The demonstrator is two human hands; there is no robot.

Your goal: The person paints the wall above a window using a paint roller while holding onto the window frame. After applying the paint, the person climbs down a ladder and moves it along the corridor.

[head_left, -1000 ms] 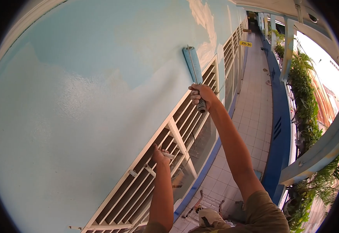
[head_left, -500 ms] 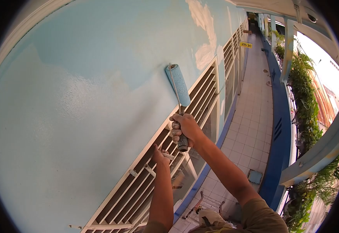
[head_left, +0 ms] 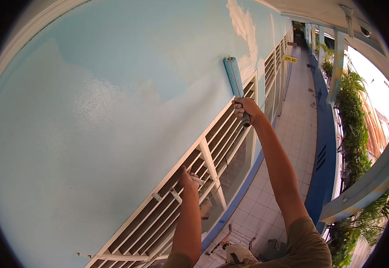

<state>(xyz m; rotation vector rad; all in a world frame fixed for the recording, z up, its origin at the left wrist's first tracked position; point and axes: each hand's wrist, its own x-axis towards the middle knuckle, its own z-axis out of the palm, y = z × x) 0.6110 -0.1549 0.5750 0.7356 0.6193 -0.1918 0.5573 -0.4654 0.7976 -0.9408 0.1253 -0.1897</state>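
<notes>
My right hand (head_left: 247, 110) is closed around the dark handle of a paint roller (head_left: 234, 77). The roller's blue-coated sleeve lies against the light blue wall (head_left: 114, 147), just above the upper edge of a louvred window. Lower down, my left hand (head_left: 188, 179) grips the white slats of the louvred window (head_left: 205, 157), its fingertips partly hidden between them. Beside its fingers a short white lever (head_left: 197, 180) sticks out. Glossy, wet-looking paint shows on the wall at the left.
A tiled corridor floor (head_left: 266, 185) runs far below, bordered by a blue parapet (head_left: 323, 134) with plants (head_left: 353, 120) beyond it. A yellow sign (head_left: 289, 59) projects from the wall ahead. Under me are metal parts (head_left: 228, 236) of some stand, partly hidden by my body.
My right hand has moved the roller farther along the wall, up and to the right, with the arm more stretched. My left hand keeps its hold on the slats. The view has shifted slightly.
</notes>
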